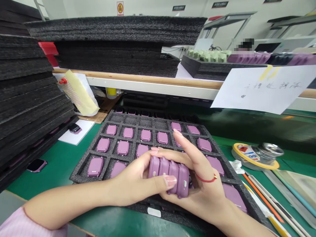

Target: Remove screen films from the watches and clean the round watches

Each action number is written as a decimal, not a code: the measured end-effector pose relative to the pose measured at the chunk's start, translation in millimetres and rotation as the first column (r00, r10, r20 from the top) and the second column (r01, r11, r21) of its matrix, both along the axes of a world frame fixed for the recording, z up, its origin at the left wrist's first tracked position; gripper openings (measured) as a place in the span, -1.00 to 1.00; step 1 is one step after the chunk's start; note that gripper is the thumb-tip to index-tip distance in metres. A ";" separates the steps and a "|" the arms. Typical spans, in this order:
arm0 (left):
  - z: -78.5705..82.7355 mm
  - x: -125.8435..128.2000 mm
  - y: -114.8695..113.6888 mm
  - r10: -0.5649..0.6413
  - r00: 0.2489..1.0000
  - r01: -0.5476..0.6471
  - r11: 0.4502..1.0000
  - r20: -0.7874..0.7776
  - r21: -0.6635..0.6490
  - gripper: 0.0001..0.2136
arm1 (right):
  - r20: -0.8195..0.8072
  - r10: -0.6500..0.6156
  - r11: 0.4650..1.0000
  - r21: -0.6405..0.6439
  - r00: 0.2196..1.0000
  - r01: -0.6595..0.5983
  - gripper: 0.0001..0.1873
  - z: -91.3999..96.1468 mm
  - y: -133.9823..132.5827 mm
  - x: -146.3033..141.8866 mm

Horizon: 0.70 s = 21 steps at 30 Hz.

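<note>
Purple watch cases [173, 169], four abreast, sit clasped between left hand [134, 186] and right hand [206, 184], where uneven squeezing could pop one loose onto the foam tray [145, 122] below, scuffing others; beyond, black foam sheets [116, 30] lie stacked on a shelf [148, 84].

**Tape, tools and notes about the worktop**

On the right of the green worktop [54, 168], a metal-topped container [271, 150] sits in a yellow tape roll [243, 160]; a crumpled tissue [237, 167] lies just beside it. Nearer, an orange stick [265, 199] lies among other long, thin tools. Above, a shelf [148, 80] crosses the view, a handwritten sheet [261, 93] hanging from its edge by yellow strips [265, 73]. Black foam [111, 33] is stacked on the shelf, and another foam stack [29, 92] stands far left. A yellow sheet [80, 93] hangs near the shelf's left end.
</note>
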<state>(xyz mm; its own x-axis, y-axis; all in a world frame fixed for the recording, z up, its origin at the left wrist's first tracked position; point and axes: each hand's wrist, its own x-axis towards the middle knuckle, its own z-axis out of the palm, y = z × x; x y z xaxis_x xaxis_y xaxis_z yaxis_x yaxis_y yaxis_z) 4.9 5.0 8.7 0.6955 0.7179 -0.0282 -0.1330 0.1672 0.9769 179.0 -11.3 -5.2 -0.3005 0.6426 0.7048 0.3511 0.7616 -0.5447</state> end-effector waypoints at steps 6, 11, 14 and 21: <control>-2.2 2.6 2.6 0.033 0.999 -0.033 0.990 -0.001 0.134 -0.71 | 0.074 0.022 0.998 0.062 0.997 -0.026 0.04 -3.2 -1.4 3.4; 2.8 6.0 6.4 0.001 0.999 -0.006 0.991 0.042 0.132 -0.62 | 0.159 0.095 0.985 0.126 0.983 -0.116 -0.14 -4.0 3.0 3.2; 4.4 5.4 5.1 0.087 0.996 -0.078 0.964 -0.024 0.255 -0.58 | 0.206 0.118 0.974 0.164 0.971 -0.153 -0.08 -2.1 3.0 4.9; -2.5 -1.9 -1.3 0.202 0.978 -0.150 0.856 -0.053 0.495 -0.56 | -0.299 0.024 0.954 -0.277 0.954 -0.111 -0.38 0.5 3.3 9.9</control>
<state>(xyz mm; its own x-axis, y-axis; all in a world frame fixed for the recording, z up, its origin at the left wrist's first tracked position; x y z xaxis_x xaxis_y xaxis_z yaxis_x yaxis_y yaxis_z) 3.0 3.7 6.3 0.5684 0.7686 0.2936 -0.0129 -0.3486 0.9372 189.0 -8.0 -4.7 -0.1616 0.8155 0.5558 0.0982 0.5737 -0.8132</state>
